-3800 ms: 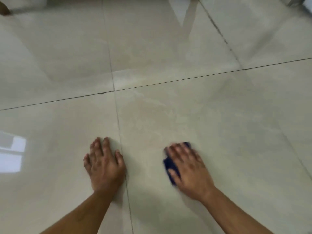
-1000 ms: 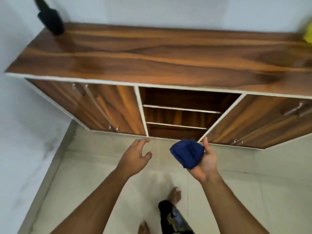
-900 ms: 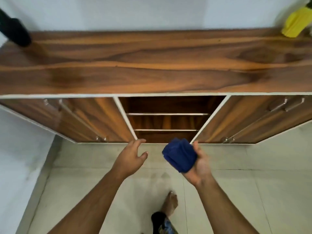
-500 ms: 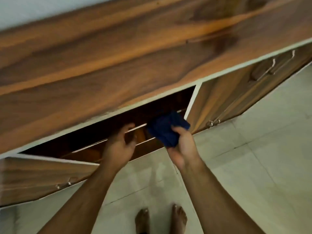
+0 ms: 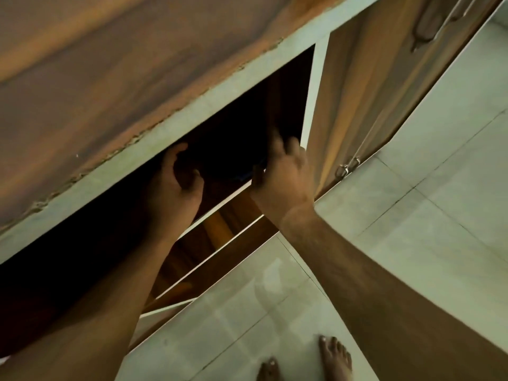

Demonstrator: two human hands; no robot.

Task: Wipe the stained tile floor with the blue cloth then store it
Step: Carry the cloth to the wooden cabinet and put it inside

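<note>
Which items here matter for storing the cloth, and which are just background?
Job:
- blue cloth, only a sliver showing in the dark top shelf
- open shelf compartment of the wooden cabinet
- right hand at the shelf edge
- left hand reaching in
- tile floor

Background:
- closed cabinet doors with metal handles
- lower shelves
- bare feet

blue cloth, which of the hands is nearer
Right. The right hand sits just beside the cloth on the top shelf; the left hand is farther left.

Dim, warm light. Wooden cabinet [image 5: 137,78] with white edging, dark open shelves [image 5: 220,237] at centre, closed doors [image 5: 371,105] at right. Pale glossy tile floor [image 5: 412,215] below.
</note>
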